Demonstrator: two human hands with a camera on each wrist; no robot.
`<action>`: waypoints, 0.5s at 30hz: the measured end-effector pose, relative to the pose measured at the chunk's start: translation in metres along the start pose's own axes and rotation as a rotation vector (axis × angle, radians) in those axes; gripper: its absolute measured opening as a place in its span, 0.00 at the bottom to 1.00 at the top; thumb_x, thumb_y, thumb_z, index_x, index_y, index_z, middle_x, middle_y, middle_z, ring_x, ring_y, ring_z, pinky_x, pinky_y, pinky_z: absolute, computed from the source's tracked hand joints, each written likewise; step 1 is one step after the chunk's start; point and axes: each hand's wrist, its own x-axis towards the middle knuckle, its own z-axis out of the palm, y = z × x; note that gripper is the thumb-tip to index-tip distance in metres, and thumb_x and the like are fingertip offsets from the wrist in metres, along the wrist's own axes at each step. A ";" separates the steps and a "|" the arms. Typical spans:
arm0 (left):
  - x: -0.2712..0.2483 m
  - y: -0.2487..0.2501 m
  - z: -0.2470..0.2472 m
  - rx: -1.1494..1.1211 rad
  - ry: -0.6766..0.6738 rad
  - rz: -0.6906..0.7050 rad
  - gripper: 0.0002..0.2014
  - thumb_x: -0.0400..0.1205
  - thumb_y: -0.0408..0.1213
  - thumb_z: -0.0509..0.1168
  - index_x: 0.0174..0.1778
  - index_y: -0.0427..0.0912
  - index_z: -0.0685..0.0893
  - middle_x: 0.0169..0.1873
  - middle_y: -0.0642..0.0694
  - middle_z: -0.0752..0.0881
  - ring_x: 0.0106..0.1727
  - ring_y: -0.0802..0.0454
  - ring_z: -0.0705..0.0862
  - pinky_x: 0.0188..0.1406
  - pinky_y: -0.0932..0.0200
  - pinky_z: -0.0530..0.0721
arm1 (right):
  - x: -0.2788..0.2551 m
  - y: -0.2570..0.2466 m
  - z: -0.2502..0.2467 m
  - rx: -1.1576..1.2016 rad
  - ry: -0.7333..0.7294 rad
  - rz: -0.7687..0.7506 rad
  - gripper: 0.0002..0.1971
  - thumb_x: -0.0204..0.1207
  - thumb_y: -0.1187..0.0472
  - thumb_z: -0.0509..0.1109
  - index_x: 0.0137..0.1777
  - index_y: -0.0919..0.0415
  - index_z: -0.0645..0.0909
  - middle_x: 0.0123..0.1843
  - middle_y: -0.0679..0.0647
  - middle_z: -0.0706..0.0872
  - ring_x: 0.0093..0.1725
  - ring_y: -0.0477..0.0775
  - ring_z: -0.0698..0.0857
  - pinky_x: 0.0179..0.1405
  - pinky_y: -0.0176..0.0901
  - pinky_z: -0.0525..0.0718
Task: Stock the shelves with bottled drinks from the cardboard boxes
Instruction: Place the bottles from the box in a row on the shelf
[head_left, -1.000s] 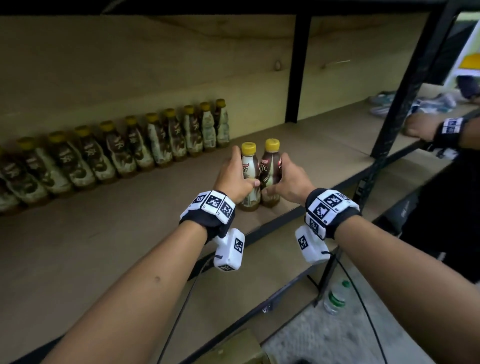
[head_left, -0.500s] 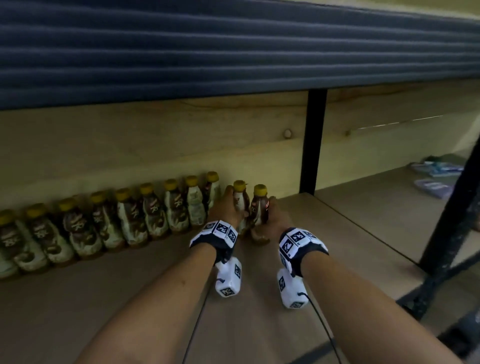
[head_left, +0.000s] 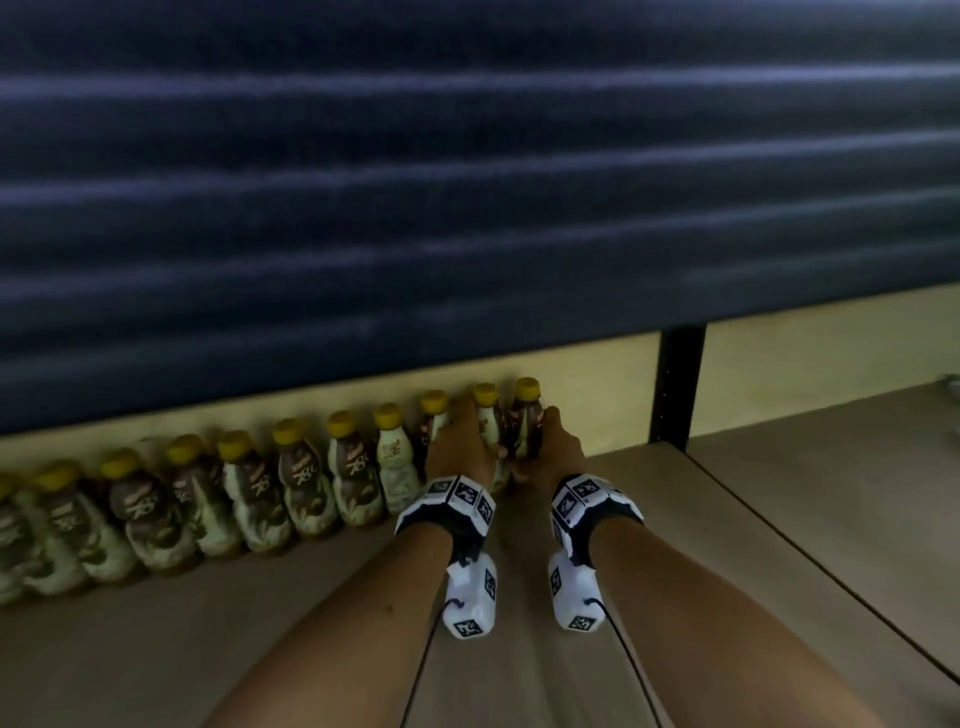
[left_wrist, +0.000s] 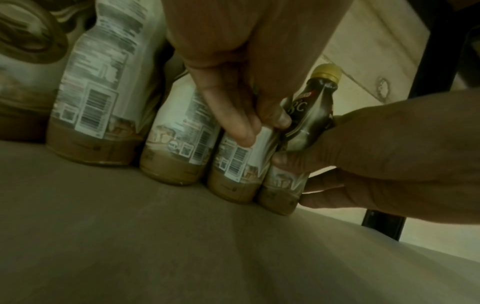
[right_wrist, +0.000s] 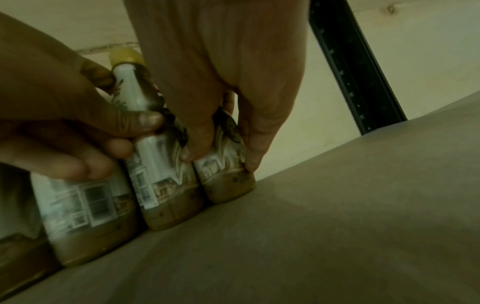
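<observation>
Head view: we are gripping one bottle in each hand, left hand (head_left: 460, 447) on the pale-labelled bottle (head_left: 488, 421), right hand (head_left: 561, 449) on the dark-labelled bottle (head_left: 524, 421), seating both upright at the shelf's (head_left: 675, 597) rear edge, flush with the row (head_left: 249, 483).

The head view looks forward and down along both forearms into the shelf bay, from well back; the dark underside of the upper shelf (head_left: 467, 182) fills its top half, and the row of bottles (head_left: 291, 473) runs along the back wall. The left wrist view sits low on the shelf board (left_wrist: 182, 246), very near, facing back and rightward. The right wrist view is equally low and near, facing back and leftward. All three share the two end bottles (head_left: 506, 426) and the black upright post (head_left: 680, 384); blur makes finer overlap hard to judge.
</observation>
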 end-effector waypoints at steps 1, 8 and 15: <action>-0.001 0.002 0.001 0.020 -0.009 0.001 0.19 0.80 0.41 0.67 0.63 0.53 0.69 0.59 0.45 0.79 0.64 0.39 0.79 0.58 0.47 0.79 | -0.001 0.001 0.000 0.001 -0.011 0.011 0.27 0.70 0.63 0.77 0.63 0.60 0.66 0.58 0.62 0.84 0.58 0.68 0.85 0.52 0.55 0.84; -0.023 0.015 -0.034 0.040 -0.149 0.042 0.45 0.76 0.31 0.69 0.83 0.57 0.50 0.78 0.42 0.68 0.71 0.33 0.74 0.66 0.39 0.79 | -0.041 0.006 -0.022 0.125 -0.103 0.072 0.48 0.72 0.56 0.79 0.85 0.60 0.52 0.79 0.65 0.71 0.76 0.67 0.73 0.69 0.54 0.76; -0.106 -0.014 -0.114 -0.199 -0.357 0.246 0.31 0.80 0.24 0.63 0.74 0.57 0.67 0.42 0.43 0.85 0.34 0.43 0.89 0.30 0.54 0.88 | -0.156 -0.031 -0.023 0.200 -0.039 0.022 0.04 0.73 0.61 0.73 0.45 0.56 0.82 0.47 0.54 0.86 0.49 0.55 0.85 0.51 0.48 0.85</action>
